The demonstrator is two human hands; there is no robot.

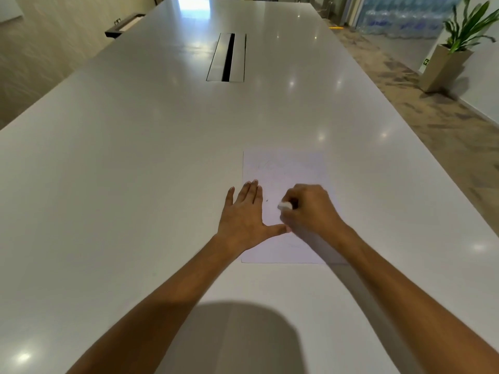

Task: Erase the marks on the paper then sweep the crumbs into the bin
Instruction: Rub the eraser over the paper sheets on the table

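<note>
Flat on the white paper sheet (pixel 283 168), left hand (pixel 244 211) pins it; right hand (pixel 310 209) pinches a small white eraser (pixel 285 205). Hard rubbing could crease it.

We see only one end of the eraser (pixel 284 205); the right hand (pixel 310 209) hides the rest. Marks on the paper (pixel 286 168) are too faint to read, and our forearms cover its near corners.
</note>
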